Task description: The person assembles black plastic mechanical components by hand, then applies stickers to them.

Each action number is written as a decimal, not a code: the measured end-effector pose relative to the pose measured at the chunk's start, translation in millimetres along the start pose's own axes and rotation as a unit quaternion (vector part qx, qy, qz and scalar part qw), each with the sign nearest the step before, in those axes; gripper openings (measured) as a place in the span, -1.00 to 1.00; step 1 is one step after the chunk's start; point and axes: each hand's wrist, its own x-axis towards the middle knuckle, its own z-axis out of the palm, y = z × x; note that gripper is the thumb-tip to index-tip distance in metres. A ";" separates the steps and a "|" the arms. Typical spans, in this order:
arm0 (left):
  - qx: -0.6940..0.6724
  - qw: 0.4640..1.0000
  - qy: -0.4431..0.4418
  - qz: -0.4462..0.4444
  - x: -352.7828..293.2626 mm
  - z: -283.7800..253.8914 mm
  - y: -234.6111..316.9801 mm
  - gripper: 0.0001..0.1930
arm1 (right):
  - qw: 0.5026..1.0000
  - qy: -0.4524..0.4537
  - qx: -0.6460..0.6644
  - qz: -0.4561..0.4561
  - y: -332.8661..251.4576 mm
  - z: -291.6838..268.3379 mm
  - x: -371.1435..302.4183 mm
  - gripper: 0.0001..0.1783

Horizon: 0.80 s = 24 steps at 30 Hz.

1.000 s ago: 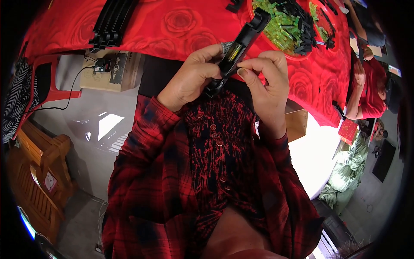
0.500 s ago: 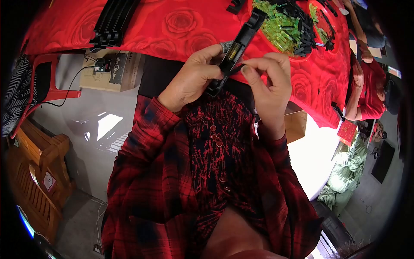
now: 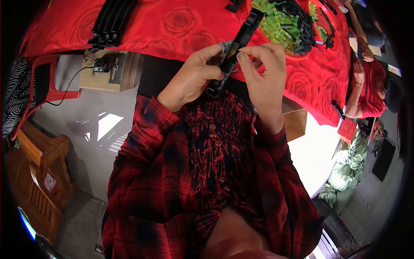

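Left hand (image 3: 194,73) pinches black plastic housing (image 3: 251,25), likely light, stiff, best side-held; right hand (image 3: 268,71), three o'clock, fingertips together.

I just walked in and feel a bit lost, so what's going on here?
A person grips a long black part in the left hand, tilted above the lap. The right hand has its thumb and forefinger at the part's edge. On the red tablecloth, small green and black pieces lie piled at right; more long black parts lie at left.
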 end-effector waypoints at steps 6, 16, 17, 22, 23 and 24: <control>0.011 1.000 -0.019 -0.017 0.1 -3.7 -1.0 -0.34 | 0.999 -0.005 -0.047 -0.025 1.2 1.2 -0.4 -0.89; 0.002 1.000 -0.015 -0.022 0.2 -3.7 -4.0 -0.34 | 0.992 0.030 -0.111 -0.060 5.1 7.6 3.8 -0.90; 0.003 0.999 -0.018 -0.027 0.2 -3.8 -3.7 -0.33 | 0.990 0.027 -0.121 -0.066 4.9 7.1 4.7 -0.90; 0.004 0.999 -0.025 -0.045 1.4 -5.8 -5.3 -0.33 | 0.988 0.020 -0.143 -0.062 1.6 5.5 6.5 -0.92; 0.001 0.999 -0.028 -0.044 1.2 -5.2 -5.4 -0.32 | 0.987 0.019 -0.148 -0.062 1.2 5.2 6.5 -0.93; -0.002 0.999 -0.031 -0.042 1.2 -4.6 -5.7 -0.32 | 0.987 0.019 -0.149 -0.062 0.4 4.7 6.5 -0.93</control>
